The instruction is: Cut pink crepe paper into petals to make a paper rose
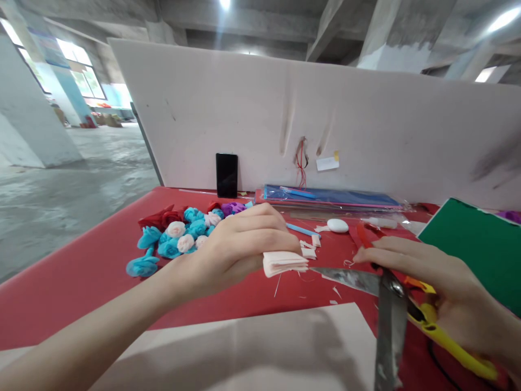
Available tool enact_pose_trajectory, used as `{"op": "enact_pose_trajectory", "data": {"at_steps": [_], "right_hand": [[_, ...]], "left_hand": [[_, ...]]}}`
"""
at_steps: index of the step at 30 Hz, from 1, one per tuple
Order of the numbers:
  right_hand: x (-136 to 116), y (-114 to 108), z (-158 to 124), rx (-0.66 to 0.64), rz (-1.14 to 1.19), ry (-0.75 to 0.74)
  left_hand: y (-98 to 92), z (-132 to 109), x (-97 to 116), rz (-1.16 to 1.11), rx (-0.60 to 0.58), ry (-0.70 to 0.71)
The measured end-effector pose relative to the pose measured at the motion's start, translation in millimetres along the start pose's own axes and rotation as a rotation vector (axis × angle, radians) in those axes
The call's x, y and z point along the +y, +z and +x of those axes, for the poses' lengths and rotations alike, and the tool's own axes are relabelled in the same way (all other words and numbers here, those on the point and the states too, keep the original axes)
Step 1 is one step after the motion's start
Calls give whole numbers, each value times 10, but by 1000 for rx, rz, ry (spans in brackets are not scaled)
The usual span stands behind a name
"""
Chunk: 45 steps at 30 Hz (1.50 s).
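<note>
My left hand (248, 236) is closed on a folded stack of pale pink paper (285, 263), whose layered edge faces right. In my right hand (443, 277) is a pair of scissors (391, 285) with yellow and red-orange handles. The blades stand wide apart, one pointing left close to the stack's edge and the other pointing down toward me. Under the hands lies a large pale pink sheet (252, 347). Small cut pieces (309, 248) of the same colour lie just behind the folded stack. My left fingertips are partly hidden behind the stack.
Rolled flowers in blue, pink, red and purple (171, 247) are heaped at the left on the red table (93, 260). A phone (227, 175) leans on the white board (228, 108). Behind lie blue sheets (337, 196), a white oval object (337, 225) and a green board (476, 250) at right.
</note>
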State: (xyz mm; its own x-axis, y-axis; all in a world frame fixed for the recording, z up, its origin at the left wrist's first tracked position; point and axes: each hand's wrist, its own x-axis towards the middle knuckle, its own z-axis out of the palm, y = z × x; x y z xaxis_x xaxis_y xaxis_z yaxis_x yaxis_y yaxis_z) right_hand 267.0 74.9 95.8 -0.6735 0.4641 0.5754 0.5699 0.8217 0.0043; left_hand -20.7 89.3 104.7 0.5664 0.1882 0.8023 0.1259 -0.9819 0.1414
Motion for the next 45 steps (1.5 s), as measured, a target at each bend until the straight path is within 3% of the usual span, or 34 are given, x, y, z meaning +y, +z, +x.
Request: {"op": "enact_pose_trajectory", "data": {"at_steps": [18,26,31,36,45], "right_hand": [[-59,-63,32,-17,-78,-29],[-101,-62,33,-25,-128,-22],[-165,-62,55,-62,-1,77],[-216,-53,66,-66,49,66],[-211,-57,37,-92,56,117]], "left_hand": [[7,18,22,-82,13,-36],[136,2,51,-562,66,-259],[162,2,62,-699,53,-331],[173,14,68,-695,78,-268],[159,18,79,-693,37,-294]]}}
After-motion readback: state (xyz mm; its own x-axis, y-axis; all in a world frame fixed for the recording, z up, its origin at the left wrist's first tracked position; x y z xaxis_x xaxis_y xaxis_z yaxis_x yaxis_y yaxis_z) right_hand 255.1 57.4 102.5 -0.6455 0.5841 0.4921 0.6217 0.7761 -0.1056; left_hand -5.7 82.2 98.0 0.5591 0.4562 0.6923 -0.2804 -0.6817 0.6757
